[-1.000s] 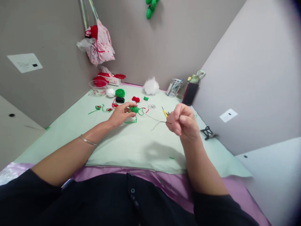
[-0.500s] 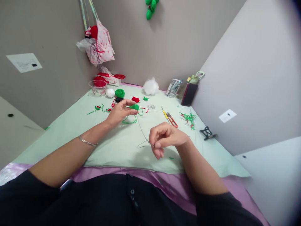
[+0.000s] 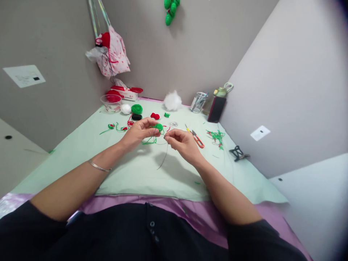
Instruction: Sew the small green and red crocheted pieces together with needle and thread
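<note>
Above the pale tabletop (image 3: 125, 177), I'd want the left hand (image 3: 141, 132) and right hand (image 3: 183, 143) unhurried: the first, pinching the green crocheted piece (image 3: 159, 127), held firm; the second, pinching dark thread (image 3: 166, 155) just beside it, pulling evenly against snags.

One head-worn view looks forward and down — dark shirt (image 3: 114, 232) close below, table (image 3: 130, 175) farther off.
</note>
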A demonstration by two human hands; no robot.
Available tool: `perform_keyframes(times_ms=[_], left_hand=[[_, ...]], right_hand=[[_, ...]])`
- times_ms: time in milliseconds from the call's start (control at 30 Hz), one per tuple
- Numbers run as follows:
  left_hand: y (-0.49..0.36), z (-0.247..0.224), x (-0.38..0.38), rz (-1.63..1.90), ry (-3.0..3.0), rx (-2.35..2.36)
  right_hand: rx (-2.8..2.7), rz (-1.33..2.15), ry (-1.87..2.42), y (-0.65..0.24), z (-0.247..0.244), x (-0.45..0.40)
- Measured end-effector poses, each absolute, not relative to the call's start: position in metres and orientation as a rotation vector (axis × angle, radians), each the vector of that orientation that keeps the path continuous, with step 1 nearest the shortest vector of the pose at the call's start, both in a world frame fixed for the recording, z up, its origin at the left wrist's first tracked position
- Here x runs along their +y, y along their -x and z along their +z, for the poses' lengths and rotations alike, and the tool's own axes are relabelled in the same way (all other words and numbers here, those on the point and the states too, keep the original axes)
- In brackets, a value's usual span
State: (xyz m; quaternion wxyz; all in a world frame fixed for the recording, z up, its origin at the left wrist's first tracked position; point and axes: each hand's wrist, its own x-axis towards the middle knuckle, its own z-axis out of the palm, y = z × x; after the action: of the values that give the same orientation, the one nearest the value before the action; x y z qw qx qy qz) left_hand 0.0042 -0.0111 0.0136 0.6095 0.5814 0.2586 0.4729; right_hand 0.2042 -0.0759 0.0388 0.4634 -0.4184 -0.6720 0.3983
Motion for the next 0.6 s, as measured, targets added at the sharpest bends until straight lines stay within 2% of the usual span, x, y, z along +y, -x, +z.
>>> perform_keyframes(times_ms=[600], left_hand=[[-0.0075,0.0142,-0.0147,1.16,-1.369,0.575]], right_hand=[[-1.627,0.952,1.05,-0.1984,0.0293,-0.0744]])
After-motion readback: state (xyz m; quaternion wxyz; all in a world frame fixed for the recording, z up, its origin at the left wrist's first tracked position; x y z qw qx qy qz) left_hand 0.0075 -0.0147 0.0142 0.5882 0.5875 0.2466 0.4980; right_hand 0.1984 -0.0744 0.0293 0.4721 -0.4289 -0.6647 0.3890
